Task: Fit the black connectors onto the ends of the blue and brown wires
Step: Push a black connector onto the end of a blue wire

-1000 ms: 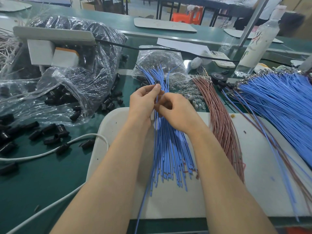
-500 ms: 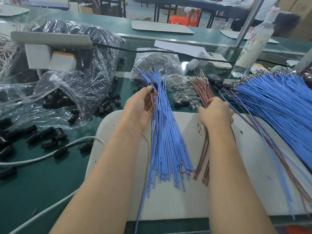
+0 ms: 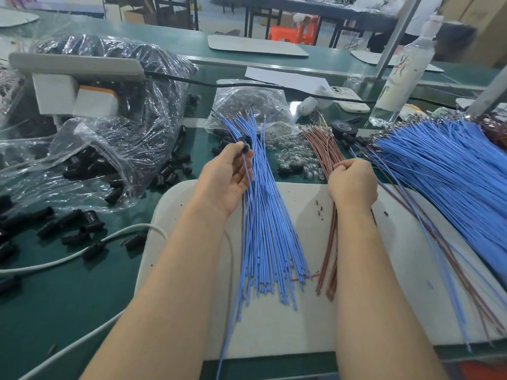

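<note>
- We see a green bench (image 3: 68, 297) carrying a white mat (image 3: 288, 330) at 6 o'clock.
- A bag of black connectors (image 3: 131, 113) slumps at 10 o'clock.
- Blue wires (image 3: 269, 237) fan across the mat's centre; brown wires (image 3: 327, 259) lie just beside them.
- Our right hand (image 3: 352, 185) — fist closed — grips the brown wires.
- Our left hand (image 3: 227, 176) pinches a black connector (image 3: 246, 148) at its fingertips, touching the blue wires.

head cam | worn on head, looks forward and down | close over white mat (image 3: 274, 333) and both forearms | far edge takes in green bench (image 3: 55, 305), further tables behind | single view, nothing shared
</note>
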`<action>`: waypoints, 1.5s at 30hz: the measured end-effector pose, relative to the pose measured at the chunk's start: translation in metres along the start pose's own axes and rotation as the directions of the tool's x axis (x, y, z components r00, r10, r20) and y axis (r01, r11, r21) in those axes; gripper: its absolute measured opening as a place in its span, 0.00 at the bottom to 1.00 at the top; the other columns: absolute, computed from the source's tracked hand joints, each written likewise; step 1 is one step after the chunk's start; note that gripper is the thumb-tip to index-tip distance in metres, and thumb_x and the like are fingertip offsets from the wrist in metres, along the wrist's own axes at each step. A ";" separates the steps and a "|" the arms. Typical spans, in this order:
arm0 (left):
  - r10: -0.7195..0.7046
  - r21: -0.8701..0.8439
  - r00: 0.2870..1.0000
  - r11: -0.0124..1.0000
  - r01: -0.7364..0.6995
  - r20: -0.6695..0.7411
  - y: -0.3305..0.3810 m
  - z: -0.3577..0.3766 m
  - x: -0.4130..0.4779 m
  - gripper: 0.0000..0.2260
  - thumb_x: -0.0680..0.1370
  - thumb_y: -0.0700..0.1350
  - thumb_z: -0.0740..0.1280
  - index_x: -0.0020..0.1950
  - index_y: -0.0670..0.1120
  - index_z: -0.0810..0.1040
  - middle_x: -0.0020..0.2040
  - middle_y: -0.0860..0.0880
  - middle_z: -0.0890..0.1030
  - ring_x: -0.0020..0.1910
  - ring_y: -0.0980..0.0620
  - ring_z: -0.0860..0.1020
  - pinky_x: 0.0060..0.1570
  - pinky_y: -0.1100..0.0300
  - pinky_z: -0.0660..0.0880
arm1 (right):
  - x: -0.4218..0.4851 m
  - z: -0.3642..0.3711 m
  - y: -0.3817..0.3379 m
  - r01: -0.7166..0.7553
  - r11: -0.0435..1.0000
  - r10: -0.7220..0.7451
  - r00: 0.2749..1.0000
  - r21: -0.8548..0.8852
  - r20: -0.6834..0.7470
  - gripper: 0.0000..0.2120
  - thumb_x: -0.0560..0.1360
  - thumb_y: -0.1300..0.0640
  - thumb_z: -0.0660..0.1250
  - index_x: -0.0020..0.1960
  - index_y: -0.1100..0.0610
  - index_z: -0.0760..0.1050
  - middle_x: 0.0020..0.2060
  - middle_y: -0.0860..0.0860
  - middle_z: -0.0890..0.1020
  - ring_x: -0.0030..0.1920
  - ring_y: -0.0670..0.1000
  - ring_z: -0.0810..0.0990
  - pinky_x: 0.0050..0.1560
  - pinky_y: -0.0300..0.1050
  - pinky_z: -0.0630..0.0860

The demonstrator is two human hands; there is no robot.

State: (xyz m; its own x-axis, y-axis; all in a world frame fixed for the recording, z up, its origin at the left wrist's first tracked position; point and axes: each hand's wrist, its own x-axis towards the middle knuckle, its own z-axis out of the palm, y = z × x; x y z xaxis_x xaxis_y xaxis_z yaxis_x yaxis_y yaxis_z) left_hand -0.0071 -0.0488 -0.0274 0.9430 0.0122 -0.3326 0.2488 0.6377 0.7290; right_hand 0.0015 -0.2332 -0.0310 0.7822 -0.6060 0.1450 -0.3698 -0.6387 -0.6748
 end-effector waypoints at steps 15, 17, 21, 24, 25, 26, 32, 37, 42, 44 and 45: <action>0.031 0.079 0.999 0.996 -0.032 0.009 -0.002 0.002 -0.001 0.05 0.78 0.43 0.65 0.43 0.45 0.78 0.32 0.52 0.81 0.29 0.60 0.76 0.36 0.65 0.73 | -0.004 0.004 0.000 0.116 0.992 -0.114 0.992 0.054 -0.047 0.07 0.77 0.56 0.64 0.48 0.59 0.78 0.40 0.53 0.79 0.47 0.57 0.78 0.49 0.50 0.74; 0.033 0.085 0.999 0.996 -0.033 0.004 -0.002 0.003 -0.001 0.05 0.78 0.43 0.65 0.43 0.45 0.78 0.32 0.52 0.81 0.29 0.60 0.76 0.35 0.66 0.73 | -0.003 0.004 0.001 0.128 0.990 -0.125 0.991 0.052 -0.045 0.08 0.76 0.55 0.65 0.47 0.59 0.79 0.42 0.55 0.82 0.46 0.57 0.78 0.46 0.47 0.73; 0.038 0.096 0.999 0.995 -0.038 0.003 -0.003 0.003 -0.001 0.05 0.78 0.43 0.65 0.43 0.45 0.78 0.32 0.53 0.81 0.29 0.60 0.76 0.35 0.66 0.74 | -0.002 0.004 0.002 0.137 0.987 -0.131 0.989 0.085 -0.076 0.10 0.76 0.54 0.67 0.51 0.59 0.80 0.46 0.55 0.83 0.43 0.52 0.76 0.41 0.42 0.68; 0.038 0.102 0.999 0.994 -0.038 0.001 -0.003 0.003 0.000 0.05 0.78 0.44 0.66 0.44 0.45 0.78 0.32 0.53 0.81 0.29 0.60 0.76 0.35 0.66 0.73 | -0.002 0.004 0.002 0.149 0.983 -0.138 0.985 0.103 -0.104 0.10 0.78 0.55 0.64 0.50 0.60 0.80 0.45 0.56 0.83 0.40 0.51 0.73 0.40 0.42 0.66; 0.037 0.102 0.999 0.994 -0.037 -0.001 -0.003 0.003 0.000 0.05 0.78 0.44 0.66 0.44 0.45 0.78 0.32 0.53 0.81 0.29 0.60 0.76 0.35 0.66 0.73 | -0.002 0.004 0.002 0.149 0.984 -0.138 0.985 0.100 -0.108 0.10 0.78 0.56 0.63 0.50 0.61 0.80 0.44 0.56 0.83 0.40 0.52 0.73 0.40 0.42 0.66; 0.038 0.101 0.999 0.994 -0.037 -0.002 -0.003 0.003 0.000 0.05 0.78 0.44 0.66 0.44 0.45 0.78 0.32 0.53 0.81 0.29 0.60 0.76 0.34 0.67 0.73 | -0.002 0.004 0.002 0.146 0.985 -0.135 0.985 0.095 -0.111 0.09 0.78 0.58 0.62 0.50 0.61 0.79 0.45 0.57 0.83 0.41 0.53 0.73 0.40 0.42 0.66; 0.045 0.093 0.999 0.995 -0.044 -0.003 -0.002 0.004 -0.001 0.04 0.78 0.43 0.66 0.43 0.46 0.78 0.32 0.52 0.81 0.29 0.60 0.76 0.32 0.67 0.74 | -0.001 0.004 0.000 0.145 0.985 -0.128 0.979 0.096 -0.162 0.09 0.77 0.58 0.60 0.49 0.59 0.78 0.49 0.58 0.80 0.51 0.59 0.76 0.43 0.44 0.68; 0.051 0.144 0.996 0.988 -0.061 0.071 -0.002 0.005 -0.003 0.03 0.78 0.44 0.66 0.45 0.47 0.78 0.36 0.53 0.82 0.33 0.59 0.77 0.35 0.66 0.74 | -0.003 -0.005 -0.009 0.115 0.867 -0.069 0.991 0.485 -0.112 0.05 0.77 0.58 0.63 0.47 0.57 0.77 0.41 0.50 0.79 0.42 0.47 0.75 0.44 0.41 0.71; 0.070 0.165 0.907 0.975 -0.150 0.415 -0.003 0.011 -0.011 0.02 0.74 0.44 0.68 0.44 0.50 0.79 0.49 0.51 0.81 0.49 0.54 0.79 0.55 0.58 0.74 | -0.016 -0.020 -0.025 -0.041 0.481 -0.275 0.942 0.876 0.195 0.06 0.78 0.61 0.64 0.43 0.55 0.76 0.30 0.45 0.78 0.31 0.43 0.73 0.33 0.35 0.70; 0.078 0.149 0.887 0.975 -0.162 0.454 -0.006 0.013 -0.014 0.05 0.75 0.43 0.68 0.42 0.52 0.80 0.51 0.49 0.79 0.54 0.52 0.76 0.61 0.55 0.70 | -0.025 -0.019 -0.031 -0.030 0.542 -0.419 0.857 0.840 0.301 0.07 0.78 0.61 0.64 0.42 0.55 0.76 0.27 0.45 0.78 0.29 0.44 0.73 0.33 0.36 0.70; 0.093 0.140 0.885 0.975 -0.174 0.456 -0.006 0.013 -0.013 0.06 0.77 0.42 0.67 0.42 0.51 0.81 0.52 0.49 0.79 0.54 0.51 0.75 0.62 0.55 0.69 | -0.029 -0.017 -0.034 0.006 0.601 -0.473 0.809 0.799 0.349 0.07 0.78 0.61 0.64 0.42 0.55 0.76 0.27 0.46 0.78 0.29 0.44 0.73 0.33 0.36 0.70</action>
State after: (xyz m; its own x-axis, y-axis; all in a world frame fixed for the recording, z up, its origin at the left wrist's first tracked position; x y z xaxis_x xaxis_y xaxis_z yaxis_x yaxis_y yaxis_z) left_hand -0.0183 -0.0633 -0.0196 0.9586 -0.2811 0.0460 0.1092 0.5121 0.8520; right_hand -0.0175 -0.2021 0.0000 0.9827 -0.0229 0.1837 0.1836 -0.0083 -0.9830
